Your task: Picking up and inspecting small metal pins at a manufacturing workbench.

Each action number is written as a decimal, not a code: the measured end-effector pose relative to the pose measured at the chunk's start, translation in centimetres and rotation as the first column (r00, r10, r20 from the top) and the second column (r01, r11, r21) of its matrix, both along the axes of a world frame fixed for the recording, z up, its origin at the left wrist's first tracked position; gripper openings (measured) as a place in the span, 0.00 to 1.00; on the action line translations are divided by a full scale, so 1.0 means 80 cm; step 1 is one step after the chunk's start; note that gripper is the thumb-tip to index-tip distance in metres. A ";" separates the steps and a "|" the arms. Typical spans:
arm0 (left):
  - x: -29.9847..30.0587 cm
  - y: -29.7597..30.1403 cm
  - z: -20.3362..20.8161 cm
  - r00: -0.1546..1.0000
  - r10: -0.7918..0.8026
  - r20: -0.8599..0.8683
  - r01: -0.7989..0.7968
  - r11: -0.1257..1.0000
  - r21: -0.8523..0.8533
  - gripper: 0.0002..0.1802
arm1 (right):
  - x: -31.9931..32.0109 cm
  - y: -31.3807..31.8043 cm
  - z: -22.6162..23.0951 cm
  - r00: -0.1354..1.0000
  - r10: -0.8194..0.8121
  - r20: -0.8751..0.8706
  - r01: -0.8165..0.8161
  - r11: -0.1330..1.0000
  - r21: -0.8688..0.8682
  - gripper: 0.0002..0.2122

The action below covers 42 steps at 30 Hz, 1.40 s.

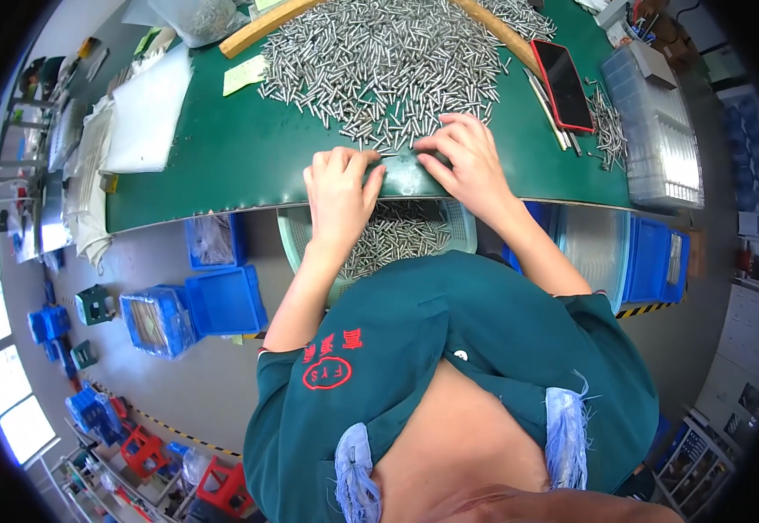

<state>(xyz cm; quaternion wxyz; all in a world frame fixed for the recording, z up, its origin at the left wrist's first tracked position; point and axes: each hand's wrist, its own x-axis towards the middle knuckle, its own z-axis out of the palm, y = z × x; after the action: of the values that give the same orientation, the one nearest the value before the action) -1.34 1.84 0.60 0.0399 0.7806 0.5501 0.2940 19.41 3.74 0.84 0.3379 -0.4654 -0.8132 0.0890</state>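
A broad heap of small silver metal pins (379, 61) covers the far middle of a green-topped table (223, 174). At the heap's near edge, my left hand (338, 193) rests by the table's front edge, its fingers bent and its thumb apart from the index finger. My right hand (468, 166) is just right of it, fingers curved and spread beside the nearest pins, thumb apart. A few loose pins lie between the two hands; neither hand visibly holds one. Below the table edge, a pale green plastic basket (292, 240) holds many more pins, partly hidden by my left forearm.
Wooden strips (266, 26) flank the heap. To the right lie a red-edged phone (562, 85), pens (547, 109), a small pin pile (608, 131) and clear plastic trays (663, 131). White sheets (149, 113) lie left. Blue bins (227, 301) stand on the floor.
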 end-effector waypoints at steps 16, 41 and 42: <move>0.004 0.003 0.000 0.999 0.035 0.010 -0.035 0.999 0.005 0.10 | -0.007 0.014 -0.010 0.997 -0.023 0.070 0.019 0.998 0.057 0.08; 0.012 -0.009 0.005 0.998 -0.021 -0.060 0.016 0.997 -0.079 0.09 | -0.017 -0.013 -0.011 0.992 0.053 0.118 -0.058 0.998 0.036 0.10; 0.013 -0.011 0.005 0.998 -0.032 -0.046 0.028 0.996 -0.084 0.09 | -0.015 -0.015 -0.008 0.991 0.056 0.119 -0.060 0.998 0.035 0.10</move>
<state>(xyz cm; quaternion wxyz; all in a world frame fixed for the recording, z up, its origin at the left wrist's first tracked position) -0.33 0.97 1.03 0.0636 0.7932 0.5509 0.2516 18.18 2.55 0.20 0.2953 -0.4395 -0.8465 0.0554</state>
